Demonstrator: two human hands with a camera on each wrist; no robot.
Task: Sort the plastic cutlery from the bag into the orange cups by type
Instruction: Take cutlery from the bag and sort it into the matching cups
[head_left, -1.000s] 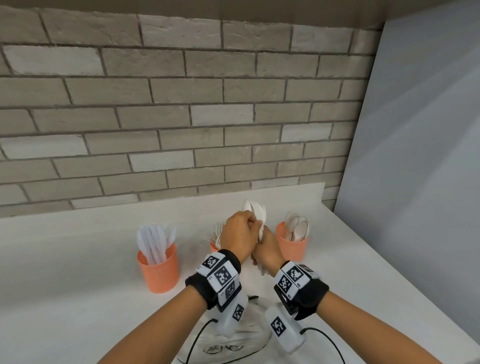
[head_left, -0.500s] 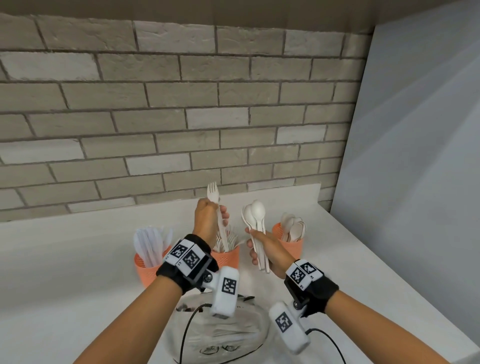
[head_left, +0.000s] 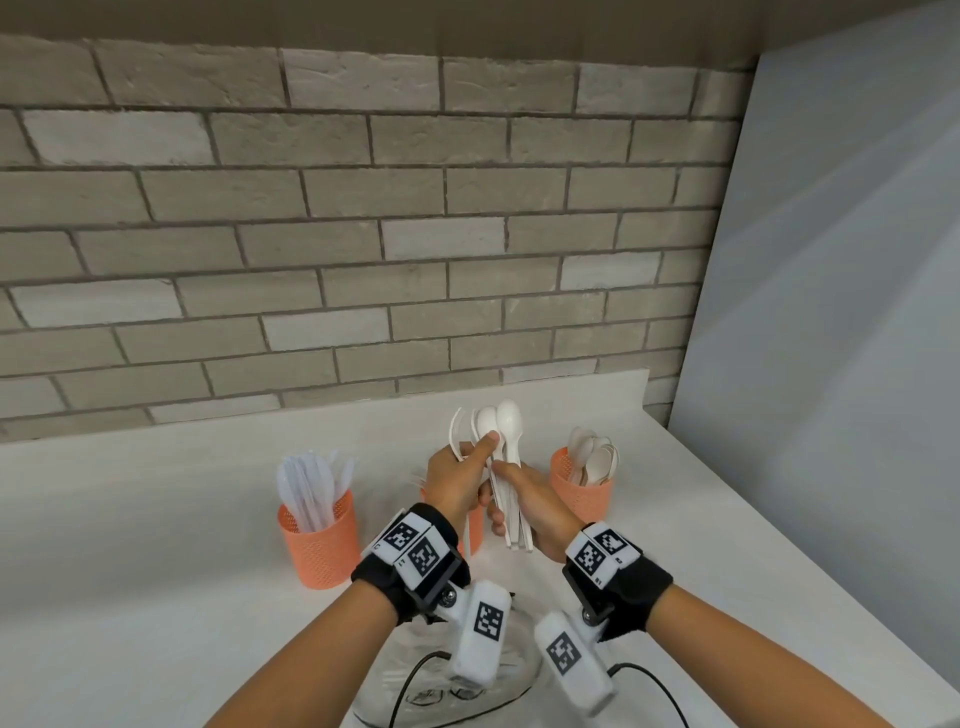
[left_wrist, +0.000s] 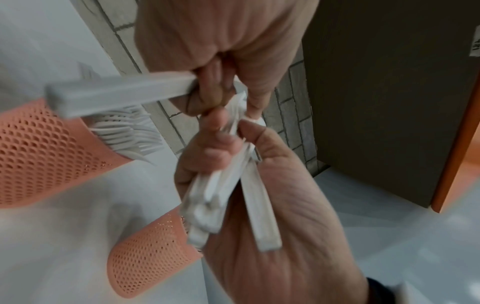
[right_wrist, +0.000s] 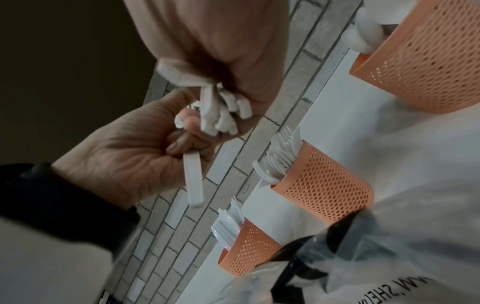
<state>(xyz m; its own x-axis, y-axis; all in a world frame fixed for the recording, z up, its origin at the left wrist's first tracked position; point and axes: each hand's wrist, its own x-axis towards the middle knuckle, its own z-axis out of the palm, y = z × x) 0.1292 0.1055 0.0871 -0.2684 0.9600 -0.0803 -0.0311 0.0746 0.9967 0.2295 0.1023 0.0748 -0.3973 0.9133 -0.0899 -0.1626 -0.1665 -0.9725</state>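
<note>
White plastic spoons (head_left: 506, 441) stand as an upright bundle in the right hand (head_left: 530, 506), bowls up, handles running down through the curled fingers. The left hand (head_left: 460, 480) is pressed right against it, fingers curled round a fork (head_left: 457, 431) whose tines rise just left of the spoon bowls; its thumb reaches across onto the bundle. Both hands meet above the middle cup (right_wrist: 322, 186), which holds forks and is mostly hidden behind the left wrist in the head view. The spoon cup (head_left: 582, 488) stands just right of the right hand, so that hand is the nearer one for dropping the spoons, handles first. The fork's own cup lies directly under the left hand. The knife cup (head_left: 319, 543) sits well to the left. Nearest the person, the clear bag (right_wrist: 389, 257) lies on the counter (head_left: 156, 519) below the wrists.
</note>
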